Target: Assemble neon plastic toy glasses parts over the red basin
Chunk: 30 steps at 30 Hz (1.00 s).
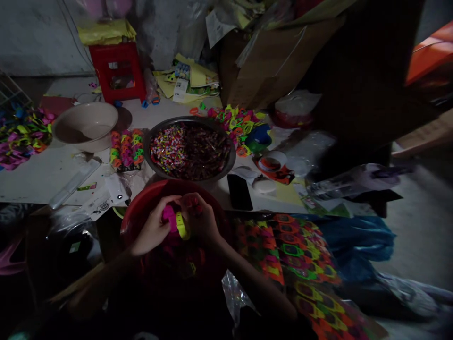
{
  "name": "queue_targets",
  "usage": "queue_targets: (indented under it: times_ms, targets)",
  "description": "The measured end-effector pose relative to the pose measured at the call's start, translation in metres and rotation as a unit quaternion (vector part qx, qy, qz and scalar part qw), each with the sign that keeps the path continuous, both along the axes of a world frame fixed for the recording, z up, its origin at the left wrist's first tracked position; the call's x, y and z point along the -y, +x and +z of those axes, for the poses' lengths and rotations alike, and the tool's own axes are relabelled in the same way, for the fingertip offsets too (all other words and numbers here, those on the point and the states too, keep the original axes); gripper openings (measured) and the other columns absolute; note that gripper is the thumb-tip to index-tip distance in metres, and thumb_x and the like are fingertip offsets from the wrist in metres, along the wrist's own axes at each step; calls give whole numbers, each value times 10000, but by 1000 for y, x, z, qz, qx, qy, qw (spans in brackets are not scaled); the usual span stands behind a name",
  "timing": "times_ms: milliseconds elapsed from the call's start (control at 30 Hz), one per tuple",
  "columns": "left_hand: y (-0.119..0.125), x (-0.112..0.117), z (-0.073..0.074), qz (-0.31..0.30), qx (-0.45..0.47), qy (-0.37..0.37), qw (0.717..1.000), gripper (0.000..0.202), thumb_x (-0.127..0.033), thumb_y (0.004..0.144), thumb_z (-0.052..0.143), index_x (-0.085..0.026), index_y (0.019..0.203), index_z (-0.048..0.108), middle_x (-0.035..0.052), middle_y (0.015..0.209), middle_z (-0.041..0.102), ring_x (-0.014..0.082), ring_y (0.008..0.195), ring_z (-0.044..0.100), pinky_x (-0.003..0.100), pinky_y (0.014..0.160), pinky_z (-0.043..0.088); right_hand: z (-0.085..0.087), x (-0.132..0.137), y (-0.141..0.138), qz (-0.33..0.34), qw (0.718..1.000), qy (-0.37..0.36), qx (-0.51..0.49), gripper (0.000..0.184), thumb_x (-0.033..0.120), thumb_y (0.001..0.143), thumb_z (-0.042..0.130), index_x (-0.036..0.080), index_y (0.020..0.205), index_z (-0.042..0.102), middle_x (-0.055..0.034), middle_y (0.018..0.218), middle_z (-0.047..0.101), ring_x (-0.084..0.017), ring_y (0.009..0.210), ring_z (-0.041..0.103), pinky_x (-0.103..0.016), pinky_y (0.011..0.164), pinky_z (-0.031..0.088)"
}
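My left hand (pixel 155 231) is closed around a magenta toy watch (pixel 170 216). A yellow toy watch band (pixel 181 225) sits right beside it, between my two hands. My right hand (pixel 203 222) is curled next to it with its fingertips close to those of the left. Something reddish shows at its fingers, too dark to name. Both hands are over a large red basin (pixel 132 212), in whose shadowed inside more coloured pieces lie. Just beyond the basin, a metal bowl (pixel 146 160) holds many small, brightly coloured wrapped pieces.
Loose toy watches (pixel 237 120) are heaped behind the bowl, near a cardboard box (pixel 272 61). Bagged rows of watches (pixel 125 148) lie beside a beige basin (pixel 85 125). A phone (pixel 239 192) rests at the table edge. More packed watches (pixel 304 255) are at the right, below the tabletop.
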<state>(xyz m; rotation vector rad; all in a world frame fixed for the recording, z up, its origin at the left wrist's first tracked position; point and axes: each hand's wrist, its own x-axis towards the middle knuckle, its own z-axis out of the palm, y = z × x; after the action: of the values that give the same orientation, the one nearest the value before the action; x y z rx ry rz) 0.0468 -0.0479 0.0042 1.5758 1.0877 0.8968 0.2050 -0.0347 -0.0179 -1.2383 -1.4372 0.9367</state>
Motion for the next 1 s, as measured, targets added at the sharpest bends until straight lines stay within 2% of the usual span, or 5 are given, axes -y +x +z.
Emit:
queue_targets:
  times_ms: [233, 467, 633, 833, 1000]
  targets:
    - [7, -4, -7, 49, 67, -90, 992, 220, -140, 698, 570, -190, 912, 579, 3, 933, 649, 133, 804, 603, 225, 706, 476, -9, 1, -9, -68, 998, 11, -8, 138, 265, 784, 587, 200, 905, 590, -17, 793, 675, -140, 675, 623, -235, 642, 494]
    - [-8, -16, -18, 114, 184, -163, 963, 297, -193, 706, 616, -199, 998, 567, 2, 900, 665, 111, 721, 615, 197, 610, 487, 14, 9, 14, 39, 997, -22, 62, 307, 320, 791, 629, 205, 1065, 554, 1, 794, 655, -123, 633, 606, -221, 599, 473]
    - [-8, -19, -20, 174, 201, -196, 944, 292, -178, 639, 631, -188, 914, 535, -17, 894, 636, 112, 705, 631, 192, 536, 514, 16, 22, 18, 86, 989, 7, 121, 164, 298, 816, 611, 210, 943, 557, -7, 797, 668, -130, 642, 623, -211, 586, 470]
    - [-2, -13, -14, 166, 157, -131, 965, 246, -200, 670, 609, -219, 853, 447, -39, 824, 631, 139, 705, 680, 235, 573, 542, 15, 24, 18, 50, 984, 79, 153, 204, 169, 831, 570, 221, 1019, 629, -52, 975, 681, -168, 849, 661, -238, 720, 502]
    - [-7, -6, -15, 117, 38, -58, 991, 281, -97, 704, 504, -228, 952, 520, -32, 785, 666, 153, 746, 696, 236, 636, 517, 19, 21, 19, 21, 986, 112, 123, 282, 184, 848, 563, 240, 1118, 620, -33, 939, 676, -156, 815, 649, -249, 725, 514]
